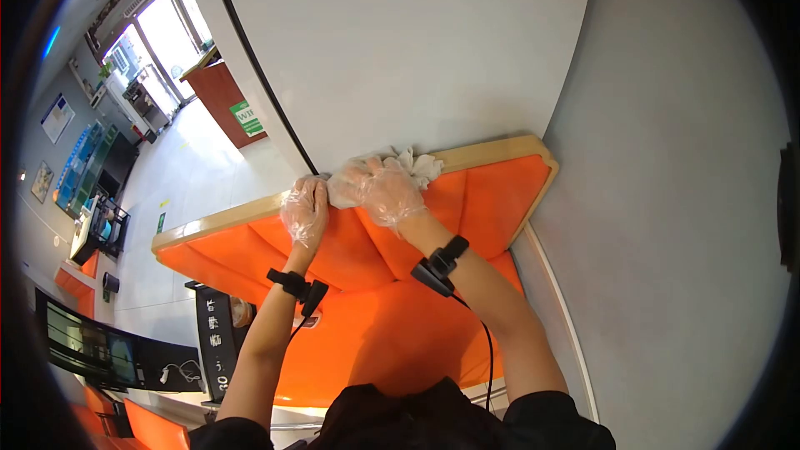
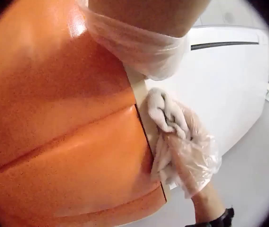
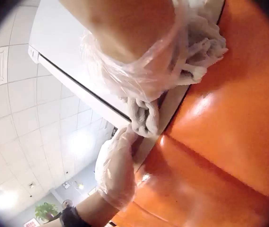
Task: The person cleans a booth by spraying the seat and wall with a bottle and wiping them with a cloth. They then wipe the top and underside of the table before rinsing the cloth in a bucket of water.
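My right hand (image 1: 385, 192), in a clear plastic glove, holds a crumpled whitish cloth (image 1: 422, 168) against the wooden top edge (image 1: 492, 150) of an orange seat back. In the left wrist view, the fingers of that hand (image 2: 193, 158) bend over the folded cloth (image 2: 163, 111). My gloved left hand (image 1: 306, 212) rests on the same edge just to the left, its fingers slightly bent. The right wrist view has the left hand (image 3: 117, 168) beside the end of the cloth (image 3: 144, 118); glove and wrist hide part of the right hand there.
A white panel (image 1: 400, 50) rises behind the seat back, and a grey wall (image 1: 667, 200) stands at the right. The orange seat (image 1: 383, 342) lies below my arms. At the left are a black table (image 1: 213, 337) with a cup (image 1: 242, 312) and a brown counter (image 1: 218, 104).
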`<state>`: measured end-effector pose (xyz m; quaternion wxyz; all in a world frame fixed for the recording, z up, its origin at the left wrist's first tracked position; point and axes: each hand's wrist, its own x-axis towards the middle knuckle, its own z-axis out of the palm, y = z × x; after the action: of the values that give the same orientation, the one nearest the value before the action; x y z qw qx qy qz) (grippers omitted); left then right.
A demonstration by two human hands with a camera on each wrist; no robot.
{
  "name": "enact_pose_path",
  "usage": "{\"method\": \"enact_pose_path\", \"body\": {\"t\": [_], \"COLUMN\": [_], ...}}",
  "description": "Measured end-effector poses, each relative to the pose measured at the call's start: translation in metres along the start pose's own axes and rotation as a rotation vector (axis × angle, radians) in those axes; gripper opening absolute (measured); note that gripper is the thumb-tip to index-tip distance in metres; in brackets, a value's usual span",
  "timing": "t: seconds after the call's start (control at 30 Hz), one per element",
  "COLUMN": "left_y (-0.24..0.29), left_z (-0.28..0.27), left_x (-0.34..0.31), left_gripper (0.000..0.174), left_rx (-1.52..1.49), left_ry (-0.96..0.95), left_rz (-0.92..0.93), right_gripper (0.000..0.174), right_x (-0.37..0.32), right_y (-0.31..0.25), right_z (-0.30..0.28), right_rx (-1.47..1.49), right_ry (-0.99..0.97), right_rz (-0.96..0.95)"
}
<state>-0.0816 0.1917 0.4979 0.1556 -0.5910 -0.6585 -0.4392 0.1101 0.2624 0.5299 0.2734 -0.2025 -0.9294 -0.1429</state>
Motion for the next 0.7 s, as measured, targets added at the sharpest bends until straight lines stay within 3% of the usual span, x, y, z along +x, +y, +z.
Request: {"method": "enact_pose_path", "body": {"t": [0.1, 0.17, 0.23, 0.3, 0.37, 0.4, 0.5, 0.57, 0.63, 0.7], "left_y": [-0.004, -0.001, 0.001, 0.005, 0.007, 0.007, 0.007, 0.006, 0.008, 0.019], "left_z": [0.0, -0.002, -0.002, -0.004, -0.006, -0.005, -0.002, -0.003, 0.005, 0.003], "left_x": [0.001, 0.0, 0.0, 0.002, 0.0, 0.0, 0.001, 0.0, -0.002, 0.004], "left_gripper": [0.017, 0.017, 0.017, 0.017, 0.017, 0.016, 0.016, 0.017, 0.017, 0.018], "left_rx": [-0.004, -0.008, -0.044, -0.056, -0.067, -0.046, -0.034, -0.125, -0.116, -0.074], "left_ry": [-0.024, -0.036, -0.011, -0.006, -0.004, -0.005, -0.013, -0.07, -0.097, -0.137], "left_rz": [-0.018, -0.025, -0.008, -0.019, -0.027, -0.025, -0.024, -0.083, -0.077, -0.016], "right_gripper": [0.046, 0.043, 0.044, 0.047, 0.039, 0.039, 0.048, 0.051, 0.057, 0.061], "right_x": [-0.001, -0.027, -0.054, -0.103, -0.126, -0.135, -0.152, -0.15, -0.148, -0.129], "right_y": [0.017, 0.044, 0.072, 0.116, 0.163, 0.174, 0.179, 0.154, 0.125, 0.079], "right_z": [0.009, 0.011, -0.006, -0.011, -0.007, -0.016, -0.039, -0.039, -0.021, -0.018], "right_rx": [0.009, -0.091, -0.12, -0.268, -0.255, -0.26, -0.412, -0.368, -0.328, -0.071], "right_ry": [-0.115, 0.025, -0.029, 0.143, -0.053, -0.052, -0.172, 0.01, 0.117, 0.221], "right_rz": [0.115, 0.182, 0.363, 0.406, 0.823, 0.825, 0.97, 1.087, 0.894, 0.602]}}
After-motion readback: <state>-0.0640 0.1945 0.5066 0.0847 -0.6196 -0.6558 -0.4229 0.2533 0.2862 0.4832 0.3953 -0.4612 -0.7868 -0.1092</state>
